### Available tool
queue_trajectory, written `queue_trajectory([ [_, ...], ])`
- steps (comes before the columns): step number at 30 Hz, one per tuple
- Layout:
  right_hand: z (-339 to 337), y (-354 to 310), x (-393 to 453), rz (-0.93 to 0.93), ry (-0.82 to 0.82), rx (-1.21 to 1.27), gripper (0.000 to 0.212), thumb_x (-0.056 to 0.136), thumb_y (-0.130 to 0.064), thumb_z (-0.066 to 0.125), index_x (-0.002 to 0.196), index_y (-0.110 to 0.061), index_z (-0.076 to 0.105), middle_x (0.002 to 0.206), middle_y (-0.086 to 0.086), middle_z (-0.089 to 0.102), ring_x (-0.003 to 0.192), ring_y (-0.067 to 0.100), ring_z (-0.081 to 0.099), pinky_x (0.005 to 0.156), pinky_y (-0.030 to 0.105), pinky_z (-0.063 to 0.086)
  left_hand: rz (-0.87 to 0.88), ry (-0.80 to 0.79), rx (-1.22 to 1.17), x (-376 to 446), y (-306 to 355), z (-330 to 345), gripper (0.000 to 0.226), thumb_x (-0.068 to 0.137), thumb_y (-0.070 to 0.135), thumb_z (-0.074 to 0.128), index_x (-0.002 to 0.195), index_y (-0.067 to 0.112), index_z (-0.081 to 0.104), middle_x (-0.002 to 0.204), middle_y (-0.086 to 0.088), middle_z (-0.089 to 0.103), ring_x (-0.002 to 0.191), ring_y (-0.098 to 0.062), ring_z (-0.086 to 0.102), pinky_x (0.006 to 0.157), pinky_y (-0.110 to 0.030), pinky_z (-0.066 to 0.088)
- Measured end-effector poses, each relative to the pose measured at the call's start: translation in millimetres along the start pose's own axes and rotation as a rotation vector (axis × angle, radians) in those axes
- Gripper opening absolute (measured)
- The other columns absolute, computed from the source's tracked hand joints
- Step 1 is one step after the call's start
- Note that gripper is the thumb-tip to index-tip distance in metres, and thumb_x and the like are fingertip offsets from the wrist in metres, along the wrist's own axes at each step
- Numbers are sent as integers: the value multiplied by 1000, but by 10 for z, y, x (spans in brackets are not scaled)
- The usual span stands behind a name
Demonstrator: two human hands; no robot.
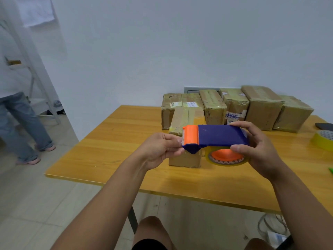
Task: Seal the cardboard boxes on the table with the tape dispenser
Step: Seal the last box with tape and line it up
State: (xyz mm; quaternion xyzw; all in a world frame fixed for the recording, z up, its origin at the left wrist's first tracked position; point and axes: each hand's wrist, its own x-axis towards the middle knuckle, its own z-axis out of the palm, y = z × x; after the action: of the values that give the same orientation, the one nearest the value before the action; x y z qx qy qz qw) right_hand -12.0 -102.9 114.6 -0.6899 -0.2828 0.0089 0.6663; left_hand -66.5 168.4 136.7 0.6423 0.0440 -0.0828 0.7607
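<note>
A blue and orange tape dispenser (pixel 219 137) with a roll of clear tape hangs above the yellow wooden table (pixel 115 150). My right hand (pixel 255 148) grips its blue body and the roll from the right. My left hand (pixel 160 148) pinches the tape end at the orange front of the dispenser. Directly behind and below the dispenser stands a small cardboard box (pixel 183 123), partly hidden by it. Several more cardboard boxes (pixel 261 107) wrapped in tape stand in a row along the wall at the back of the table.
A spare roll of yellow tape (pixel 323 140) and a dark phone (pixel 325 126) lie at the table's right edge. A person in jeans (pixel 21 127) stands on the tiled floor at left, near a white ladder (pixel 38 73). Cables (pixel 272 224) lie under the table.
</note>
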Motion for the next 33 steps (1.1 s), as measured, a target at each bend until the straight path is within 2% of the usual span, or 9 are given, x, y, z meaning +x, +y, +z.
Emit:
queue_trajectory([
  [4,-154,-98,68,-42,91,-59,52,66,-28,77,114,-44,64,119,-12,62,107,21,63,73,35,59,114,167,182,47,130,-256,17,92,6,62,102,-5,70,91,-16,71,68,-12,64,64,-19,54],
  [6,-220,-139,110,-53,128,-110,48,68,-30,74,112,-47,65,119,-12,61,105,19,63,70,33,59,188,215,294,71,164,-360,14,93,8,63,97,-1,72,90,-13,72,71,-14,64,68,-21,54],
  [11,-158,-180,244,-82,151,-175,54,64,-45,78,116,-42,64,116,-9,62,97,11,64,66,26,57,370,360,434,175,122,-301,17,93,11,65,86,25,74,82,-6,73,77,-13,63,76,-27,56],
  [14,-157,-213,311,-97,201,-193,55,66,-42,77,119,-37,62,114,-12,61,96,8,63,67,22,55,406,436,410,249,148,-277,14,92,13,66,86,23,74,68,6,67,70,-8,61,70,-21,53],
  [20,-236,-344,411,-106,196,-216,46,71,-36,77,114,-39,61,104,-18,65,92,2,64,69,18,54,373,390,372,359,228,-231,14,94,9,63,106,9,72,72,-2,64,69,-13,60,65,-20,52],
  [22,-257,-360,437,-105,180,-222,44,72,-36,80,112,-39,61,99,-24,66,91,-1,64,69,15,52,384,407,431,399,222,-203,24,94,12,64,118,12,66,72,-4,63,68,-14,59,65,-23,52],
  [24,-274,-360,461,-95,178,-232,43,72,-37,75,112,-39,61,102,-22,65,94,0,64,68,15,53,372,426,461,439,215,-193,43,93,15,66,133,21,51,75,-3,63,71,-14,61,66,-24,51],
  [28,-319,-322,487,-61,184,-263,49,70,-42,78,115,-38,61,110,-12,62,94,8,64,67,17,54,330,443,437,511,216,-205,29,93,26,67,116,9,65,83,-1,65,67,-6,60,60,-18,46],
  [33,-337,-293,549,-19,184,-319,47,77,-35,80,120,-28,62,113,-6,63,98,15,63,73,23,51,307,497,563,609,181,-226,16,91,26,69,101,14,67,77,-2,62,73,-16,58,67,-31,48],
])
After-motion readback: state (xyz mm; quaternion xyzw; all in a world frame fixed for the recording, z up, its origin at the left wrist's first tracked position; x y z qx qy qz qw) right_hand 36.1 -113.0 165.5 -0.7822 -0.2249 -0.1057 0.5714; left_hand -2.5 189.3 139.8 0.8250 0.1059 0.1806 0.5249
